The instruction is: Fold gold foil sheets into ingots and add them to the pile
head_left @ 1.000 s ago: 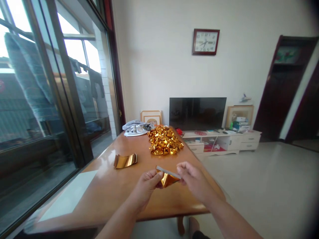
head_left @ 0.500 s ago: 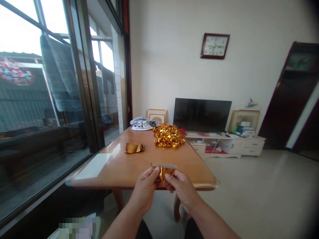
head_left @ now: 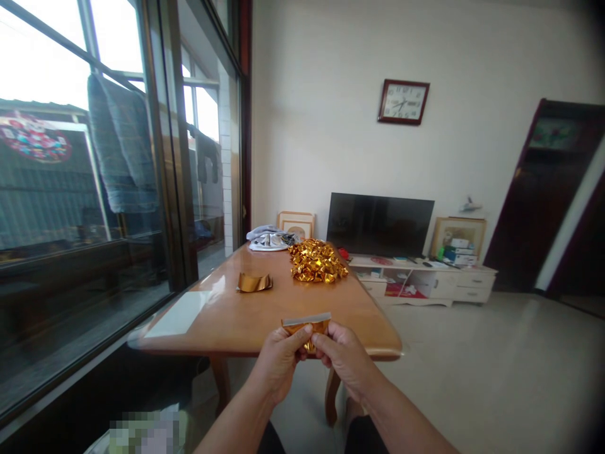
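- Left hand [head_left: 280,357] & right hand [head_left: 341,354] both pinch one gold foil sheet [head_left: 306,328], fingertips closed on its lower part, thumbs facing each other, nearly touching.
- Foil sheet is held in air, just in front of near edge of wooden table [head_left: 236,318]; top edge shows as a pale silver strip, roughly level, tilted slightly up to the right.
- Hands sit off the table, past its near rim; forearms come up from bottom of view, apart at the elbows, converging at the sheet.
- Curled gold sheet [head_left: 254,282] lies on tabletop, mid-left, well apart from hands, ends bent upward.
- Pile of folded gold pieces [head_left: 318,261] sits toward far end, near the table's right edge; bare wood between pile and near rim.
- Grey cloth bundle [head_left: 271,238] at far left corner, just beside the pile.
- Table's left edge runs close along sliding glass door [head_left: 118,189]; bright glare patch on that near-left corner.
- Right of table: open pale floor [head_left: 472,366], wide room to the TV stand [head_left: 425,277] w/ dark TV [head_left: 379,225] on it.
- Wall clock [head_left: 403,101] above TV; dark doorway [head_left: 543,195] far right.
- Blurred patch bottom left, can't tell what it is.
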The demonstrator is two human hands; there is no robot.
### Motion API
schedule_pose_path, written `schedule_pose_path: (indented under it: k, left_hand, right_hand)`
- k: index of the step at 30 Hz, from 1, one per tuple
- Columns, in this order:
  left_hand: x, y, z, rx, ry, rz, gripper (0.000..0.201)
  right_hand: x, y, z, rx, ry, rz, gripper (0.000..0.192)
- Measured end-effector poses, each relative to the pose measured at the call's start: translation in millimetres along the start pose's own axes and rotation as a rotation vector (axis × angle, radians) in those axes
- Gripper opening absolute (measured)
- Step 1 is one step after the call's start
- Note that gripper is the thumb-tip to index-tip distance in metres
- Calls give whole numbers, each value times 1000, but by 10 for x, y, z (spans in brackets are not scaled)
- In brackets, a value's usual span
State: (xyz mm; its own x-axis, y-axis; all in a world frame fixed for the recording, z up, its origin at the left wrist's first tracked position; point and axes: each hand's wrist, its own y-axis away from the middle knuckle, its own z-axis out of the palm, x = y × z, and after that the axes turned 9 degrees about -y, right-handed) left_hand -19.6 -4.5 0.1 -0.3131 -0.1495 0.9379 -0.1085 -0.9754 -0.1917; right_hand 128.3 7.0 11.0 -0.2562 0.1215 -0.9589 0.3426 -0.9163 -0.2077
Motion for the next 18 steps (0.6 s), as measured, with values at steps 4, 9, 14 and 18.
schedule_pose_path:
  k: [4, 9, 14, 18]
  left_hand:
    - [25, 37, 42, 23, -13, 16, 26]
    - [48, 70, 125, 7, 49, -9, 29]
    - [60, 79, 175, -20, 85, -62, 33]
    - [57, 73, 168, -57, 135, -132, 35]
  right_hand:
    - [21, 33, -17, -17, 22, 45, 30]
    - [72, 70, 2, -99, 23, 103, 40]
    - [120, 106, 32, -148, -16, 74, 43]
    - [172, 107, 21, -160, -14, 25, 43]
